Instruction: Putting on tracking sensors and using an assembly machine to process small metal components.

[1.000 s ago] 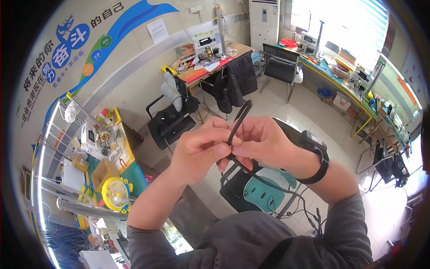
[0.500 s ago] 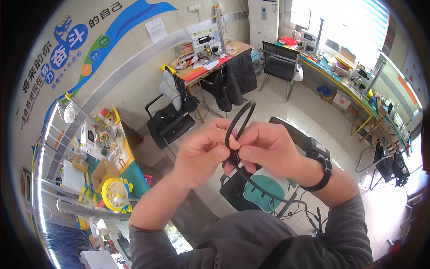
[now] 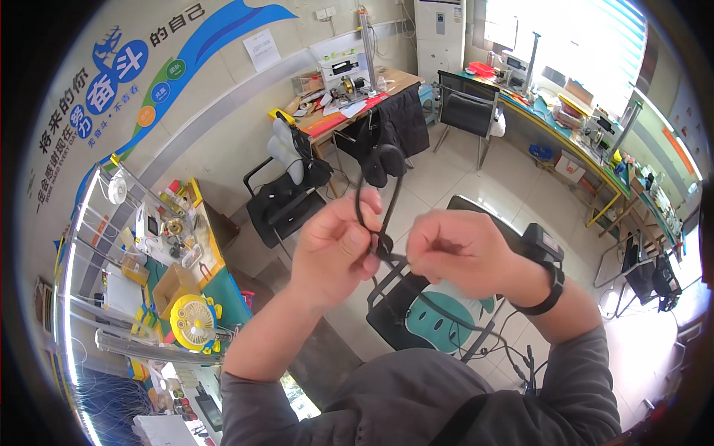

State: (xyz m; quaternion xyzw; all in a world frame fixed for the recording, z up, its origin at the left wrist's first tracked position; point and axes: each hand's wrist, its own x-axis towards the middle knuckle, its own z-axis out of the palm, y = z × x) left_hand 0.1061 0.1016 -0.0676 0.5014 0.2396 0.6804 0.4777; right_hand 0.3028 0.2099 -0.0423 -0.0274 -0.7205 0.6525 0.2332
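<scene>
In mid-air, the left hand [image 3: 335,251] pinches a looped, flexible black cable [image 3: 384,244], fingers nearly closed; the right hand [image 3: 468,251] curls its fingers beside the crossing, whether gripping I cannot tell; beyond, a yellow, round-headed plastic fan [image 3: 195,324] stands near a teal-topped bench's [image 3: 225,291] right edge

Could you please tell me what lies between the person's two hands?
In the head view, a short stretch of the black cable lies between the left hand and the right hand, its loop showing above that stretch.
</scene>
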